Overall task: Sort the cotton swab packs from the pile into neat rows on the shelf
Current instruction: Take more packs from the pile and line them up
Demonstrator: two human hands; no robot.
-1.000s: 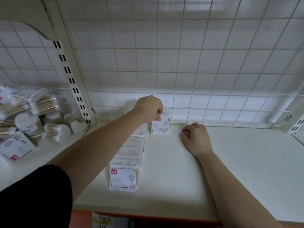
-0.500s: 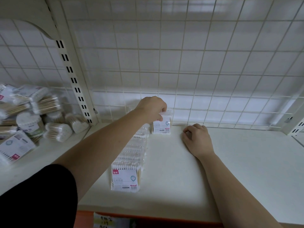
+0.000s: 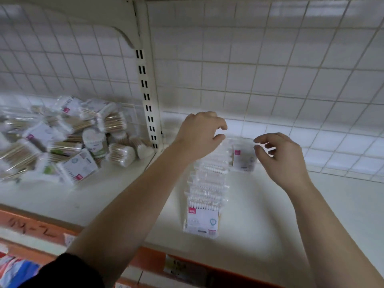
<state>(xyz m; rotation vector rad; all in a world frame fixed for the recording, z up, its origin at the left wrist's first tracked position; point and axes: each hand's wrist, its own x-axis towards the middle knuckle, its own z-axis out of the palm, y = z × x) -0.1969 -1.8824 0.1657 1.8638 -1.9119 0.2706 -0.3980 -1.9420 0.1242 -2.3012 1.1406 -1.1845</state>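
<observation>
Both my hands hover loosely curled, holding nothing: my left hand is above the far end of the row of cotton swab packs, my right hand just beside the lone pack standing at the back of the shelf. The pile lies well to the left. These packs look light and film-slick, so I'd pinch one across its flat faces.

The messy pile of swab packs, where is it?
Head view, left side: the pile lies on the shelf, left of the slotted upright, apart from the neat row.
</observation>
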